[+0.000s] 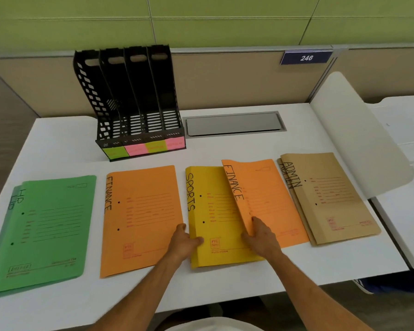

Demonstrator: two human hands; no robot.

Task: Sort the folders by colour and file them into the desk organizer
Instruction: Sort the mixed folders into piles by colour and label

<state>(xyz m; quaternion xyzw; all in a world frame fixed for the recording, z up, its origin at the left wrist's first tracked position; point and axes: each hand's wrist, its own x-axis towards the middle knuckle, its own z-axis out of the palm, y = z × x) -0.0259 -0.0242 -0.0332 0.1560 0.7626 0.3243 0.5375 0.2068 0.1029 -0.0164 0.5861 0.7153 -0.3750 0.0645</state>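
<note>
Folders lie in a row on the white desk (pixel 225 149). From the left: two stacked green HR folders (pixel 46 225), an orange FINANCE folder (pixel 141 218), a yellow SPORTS folder (pixel 215 220), a second orange FINANCE folder (pixel 268 201) and two stacked brown ADMIN folders (pixel 328 197). My right hand (pixel 261 235) grips the lower left edge of the second orange folder, which is tilted up over the yellow one. My left hand (pixel 183 238) rests on the yellow folder's left edge, fingers curled on it. The black desk organizer (pixel 134 101) stands empty at the back left, with green and pink labels on its front.
A grey cable hatch (pixel 234 124) is set into the desk behind the folders. A white curved divider panel (pixel 359 139) stands at the right end, with another desk beyond it. A partition with a blue number plate (pixel 306 58) runs along the back.
</note>
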